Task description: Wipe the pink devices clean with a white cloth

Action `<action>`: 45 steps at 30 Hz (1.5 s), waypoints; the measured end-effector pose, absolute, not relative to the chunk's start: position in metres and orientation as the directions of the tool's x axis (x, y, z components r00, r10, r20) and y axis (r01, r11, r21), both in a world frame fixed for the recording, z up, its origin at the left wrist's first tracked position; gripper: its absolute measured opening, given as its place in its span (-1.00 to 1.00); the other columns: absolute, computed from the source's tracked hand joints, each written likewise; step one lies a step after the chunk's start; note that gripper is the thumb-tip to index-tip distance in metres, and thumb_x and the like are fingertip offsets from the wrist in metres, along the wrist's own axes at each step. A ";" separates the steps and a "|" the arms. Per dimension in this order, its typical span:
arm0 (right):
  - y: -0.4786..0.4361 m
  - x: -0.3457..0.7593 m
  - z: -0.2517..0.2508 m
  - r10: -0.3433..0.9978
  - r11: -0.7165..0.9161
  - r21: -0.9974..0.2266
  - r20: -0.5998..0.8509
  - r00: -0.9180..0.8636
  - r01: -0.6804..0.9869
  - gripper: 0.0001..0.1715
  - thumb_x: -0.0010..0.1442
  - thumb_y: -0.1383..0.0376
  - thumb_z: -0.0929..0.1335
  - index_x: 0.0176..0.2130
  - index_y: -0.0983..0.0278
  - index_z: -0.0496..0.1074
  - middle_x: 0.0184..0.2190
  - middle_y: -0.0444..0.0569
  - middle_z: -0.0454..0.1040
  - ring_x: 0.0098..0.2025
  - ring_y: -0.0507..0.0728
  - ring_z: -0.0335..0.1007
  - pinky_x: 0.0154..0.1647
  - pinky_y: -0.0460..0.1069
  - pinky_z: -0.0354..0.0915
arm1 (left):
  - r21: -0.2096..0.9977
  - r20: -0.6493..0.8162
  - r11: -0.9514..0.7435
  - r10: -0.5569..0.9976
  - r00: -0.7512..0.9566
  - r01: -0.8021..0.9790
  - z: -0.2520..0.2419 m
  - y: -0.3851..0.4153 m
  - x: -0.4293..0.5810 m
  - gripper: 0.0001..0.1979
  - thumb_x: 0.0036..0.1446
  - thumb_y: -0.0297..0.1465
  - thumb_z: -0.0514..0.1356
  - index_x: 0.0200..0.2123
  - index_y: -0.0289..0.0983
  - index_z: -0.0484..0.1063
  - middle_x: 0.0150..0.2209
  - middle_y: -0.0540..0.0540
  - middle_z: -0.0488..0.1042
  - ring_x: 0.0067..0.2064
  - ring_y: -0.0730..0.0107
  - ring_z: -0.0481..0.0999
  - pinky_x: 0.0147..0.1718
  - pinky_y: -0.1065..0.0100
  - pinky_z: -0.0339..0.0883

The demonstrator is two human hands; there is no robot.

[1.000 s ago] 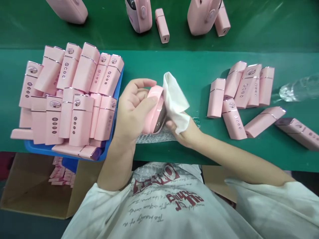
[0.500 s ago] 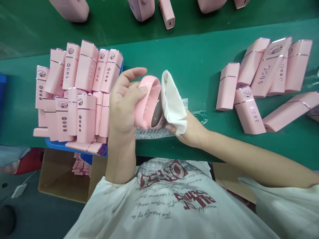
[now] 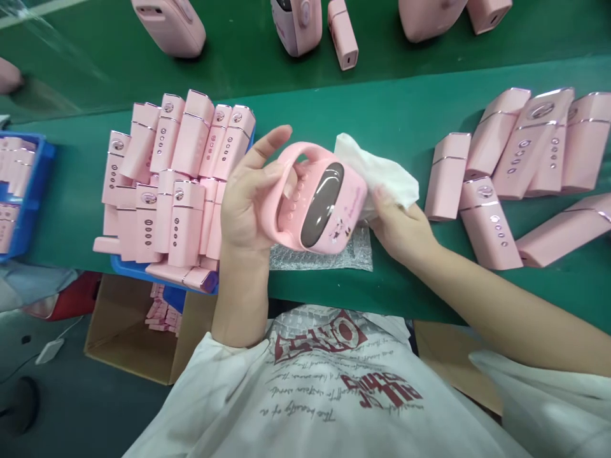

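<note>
My left hand grips a pink device with a carry handle, its dark oval screen facing up toward me. My right hand is closed on a white cloth, pressed against the device's right side. Both are held just above a small sheet of bubble wrap on the green bench.
A blue tray piled with several pink stick-shaped units stands at my left. More pink units lie loose at the right. Larger pink devices sit on the far belt. A cardboard box stands below the bench. Another blue tray shows at far left.
The device has been turned from edge-on to screen-up. My right hand with the cloth has shifted from the device's front face to its right side.
</note>
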State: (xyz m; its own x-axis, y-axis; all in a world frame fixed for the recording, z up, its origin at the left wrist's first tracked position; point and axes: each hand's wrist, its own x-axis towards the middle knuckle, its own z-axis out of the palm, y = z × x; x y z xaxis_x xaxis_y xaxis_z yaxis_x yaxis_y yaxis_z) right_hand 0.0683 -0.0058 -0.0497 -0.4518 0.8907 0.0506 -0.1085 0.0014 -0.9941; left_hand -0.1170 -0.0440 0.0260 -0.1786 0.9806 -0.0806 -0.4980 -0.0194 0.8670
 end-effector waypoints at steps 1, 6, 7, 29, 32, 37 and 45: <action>-0.005 0.068 -0.048 0.885 -0.052 -0.986 0.027 -0.464 -0.157 -0.39 0.18 -0.20 0.27 0.06 0.06 0.41 0.11 -0.08 0.45 0.29 0.22 0.21 0.35 0.16 0.15 | 0.845 -0.094 -0.001 0.984 -0.149 -0.535 0.027 -0.044 -0.116 -0.71 -0.06 -0.48 0.21 -0.18 -0.25 0.45 -0.64 0.09 0.30 -0.43 0.43 0.44 -0.30 0.39 0.34; -0.009 0.068 -0.030 0.712 -0.323 -0.899 -0.024 -0.702 -0.297 -0.12 -0.01 -0.24 0.40 0.16 0.14 0.32 0.10 0.03 0.45 0.16 0.33 0.37 0.12 0.23 0.40 | 0.765 -0.090 0.055 0.996 -0.022 -0.642 0.029 -0.049 -0.111 -0.67 -0.02 -0.46 0.27 -0.11 -0.28 0.44 -0.62 0.08 0.33 -0.36 0.42 0.47 -0.29 0.41 0.36; -0.011 0.067 -0.027 0.684 -0.366 -0.880 -0.035 -0.729 -0.302 -0.07 -0.05 -0.22 0.44 0.17 0.16 0.30 0.08 0.05 0.46 0.12 0.34 0.40 0.08 0.23 0.43 | 0.763 -0.085 0.055 0.996 -0.015 -0.644 0.028 -0.050 -0.110 -0.68 0.01 -0.46 0.26 -0.10 -0.29 0.43 -0.60 0.07 0.36 -0.35 0.43 0.48 -0.29 0.41 0.37; -0.012 0.076 -0.035 0.974 0.000 -0.945 0.074 -0.214 -0.327 -0.35 0.20 -0.01 0.37 0.21 0.14 0.27 0.20 -0.03 0.35 0.29 0.25 0.19 0.31 0.19 0.23 | 0.991 0.026 -0.033 0.998 -0.051 -0.132 0.008 -0.049 -0.074 -0.22 -0.16 -0.34 0.45 0.13 -0.20 0.21 0.15 -0.21 0.36 0.18 0.06 0.37 0.11 0.09 0.36; -0.011 0.080 -0.039 0.970 0.093 -0.957 0.150 -0.194 -0.274 -0.38 0.22 -0.04 0.34 0.19 0.10 0.30 0.21 -0.07 0.34 0.33 0.24 0.12 0.38 0.21 0.12 | 0.995 0.086 -0.091 0.990 -0.109 -0.039 0.012 -0.048 -0.078 -0.22 -0.24 -0.37 0.48 0.08 -0.24 0.26 0.11 -0.20 0.38 0.15 0.06 0.40 0.09 0.11 0.37; -0.004 0.089 -0.042 0.923 0.276 -0.927 0.329 -0.201 -0.253 -0.41 0.26 -0.13 0.22 0.09 0.11 0.43 0.11 -0.03 0.43 0.35 0.27 0.09 0.40 0.22 0.08 | 0.980 0.122 -0.098 0.983 -0.134 0.174 0.010 -0.053 -0.083 -0.13 -0.29 -0.34 0.50 0.13 -0.21 0.24 0.10 -0.17 0.40 0.12 0.06 0.42 0.07 0.13 0.40; 0.007 0.104 -0.022 0.833 0.546 -0.825 0.516 -0.201 0.146 -0.57 0.34 0.02 0.17 -0.03 0.06 0.51 0.06 -0.06 0.47 0.29 0.31 0.19 0.30 0.26 0.22 | 0.971 -0.062 0.043 0.995 0.075 0.234 0.012 -0.057 -0.078 -0.11 -0.24 -0.24 0.48 0.19 -0.14 0.23 0.07 -0.11 0.44 0.06 0.07 0.47 0.03 0.17 0.39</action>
